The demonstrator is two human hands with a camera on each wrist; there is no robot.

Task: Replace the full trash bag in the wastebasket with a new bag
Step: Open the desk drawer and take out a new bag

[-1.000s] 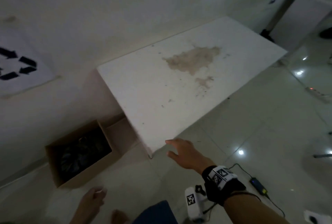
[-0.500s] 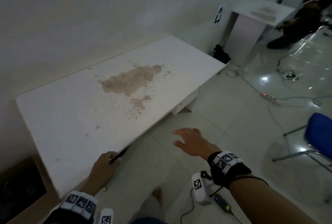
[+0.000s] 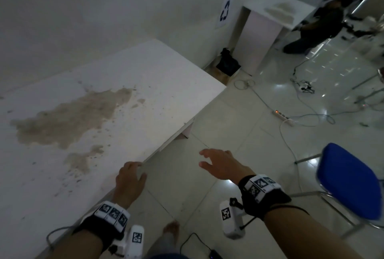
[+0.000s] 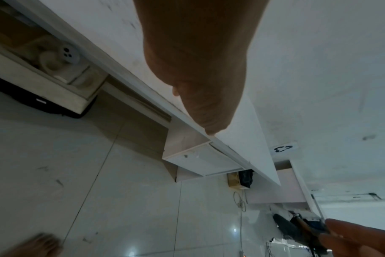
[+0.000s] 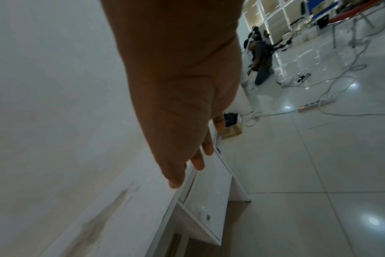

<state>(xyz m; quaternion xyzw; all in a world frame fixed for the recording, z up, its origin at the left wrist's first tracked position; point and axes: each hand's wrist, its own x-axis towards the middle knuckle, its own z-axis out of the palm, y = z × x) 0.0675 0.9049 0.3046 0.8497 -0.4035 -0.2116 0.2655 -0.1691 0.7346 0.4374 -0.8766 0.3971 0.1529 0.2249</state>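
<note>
A cardboard box lined with a black trash bag (image 3: 227, 65) stands on the floor against the wall, past the far end of the stained white table (image 3: 145, 84). The same box shows small in the left wrist view (image 4: 242, 179) and the right wrist view (image 5: 232, 121). My left hand (image 3: 129, 172) rests on the table's front edge, with the thumb (image 4: 211, 130) against the rim and nothing visible in it. My right hand (image 3: 207, 159) hangs open over the floor tiles, fingers spread and empty, far short of the box.
A blue chair (image 3: 349, 181) stands close on the right. A power strip (image 3: 283, 116) and loose cables cross the floor ahead. A drawer unit (image 5: 209, 208) hangs under the table. Beyond the box are a second white table (image 3: 268, 15), a recycling sign (image 3: 225, 10) and a kneeling person (image 3: 320, 24).
The view has swung right along the table, and the cardboard box at its left end is out of sight. My left hand rose to the table edge. The right hand stays open.
</note>
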